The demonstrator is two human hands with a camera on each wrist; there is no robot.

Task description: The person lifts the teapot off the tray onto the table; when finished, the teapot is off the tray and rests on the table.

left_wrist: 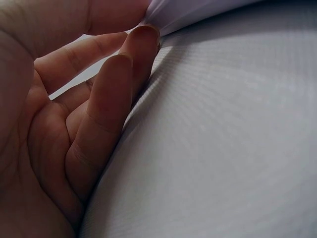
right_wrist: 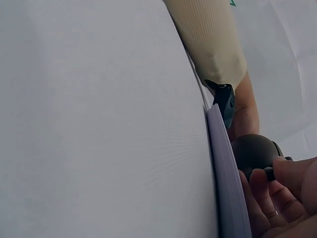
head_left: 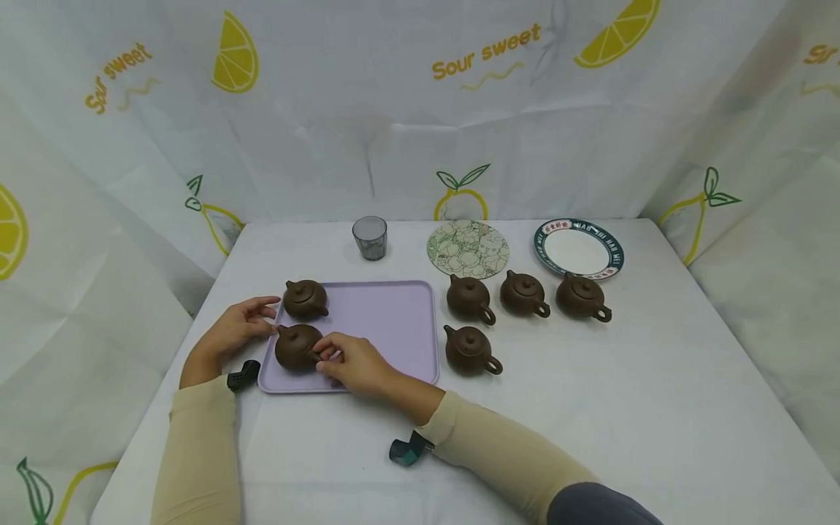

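My right hand point(head_left: 354, 364) pinches the handle of a dark brown teapot point(head_left: 297, 348) at the near left of a lilac tray point(head_left: 387, 321). The right wrist view shows the thumb and fingers at this teapot point(right_wrist: 255, 151), low over the tray. Just behind it sits another brown teapot point(head_left: 305, 300), by the tray's far left corner. Spread along the tray's left rim is my left hand point(head_left: 231, 332), its fingertips touching the edge beside the teapots. In the left wrist view, its fingers point(left_wrist: 101, 99) are loosely bent at the lilac rim.
Right of the tray stand several more brown teapots, among them a near one point(head_left: 469, 350) and a far right one point(head_left: 581, 297). Along the back are a grey glass point(head_left: 371, 238), a round patterned mat point(head_left: 468, 249) and a white plate with a dark green rim point(head_left: 615, 255).
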